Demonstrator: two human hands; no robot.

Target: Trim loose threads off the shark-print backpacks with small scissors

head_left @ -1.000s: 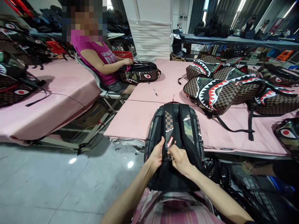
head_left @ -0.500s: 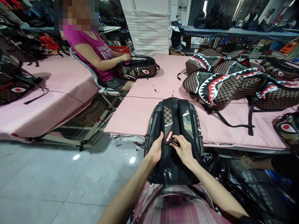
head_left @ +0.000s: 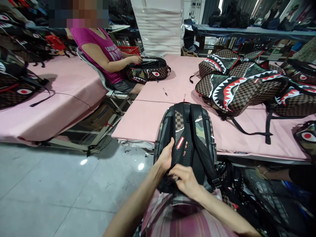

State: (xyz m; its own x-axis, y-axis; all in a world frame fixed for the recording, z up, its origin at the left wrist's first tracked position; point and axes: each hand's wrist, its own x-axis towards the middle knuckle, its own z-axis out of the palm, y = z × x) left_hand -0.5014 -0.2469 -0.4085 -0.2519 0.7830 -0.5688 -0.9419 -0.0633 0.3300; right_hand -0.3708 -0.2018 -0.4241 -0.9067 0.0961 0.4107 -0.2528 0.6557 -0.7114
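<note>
Black bag (head_left: 189, 154), likely light and soft; best gripped by the strap (head_left: 178, 154) the left hand (head_left: 167, 156) wraps; below it, the right hand (head_left: 184, 177) curls, its hold unclear.

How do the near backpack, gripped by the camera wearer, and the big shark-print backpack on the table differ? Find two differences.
The near backpack shows its mostly black strap side; the shark-print backpack shows red and white teeth. The left hand grips the near backpack's strap; no hand touches the shark-print backpack. Both show brown checks and camouflage.
</note>
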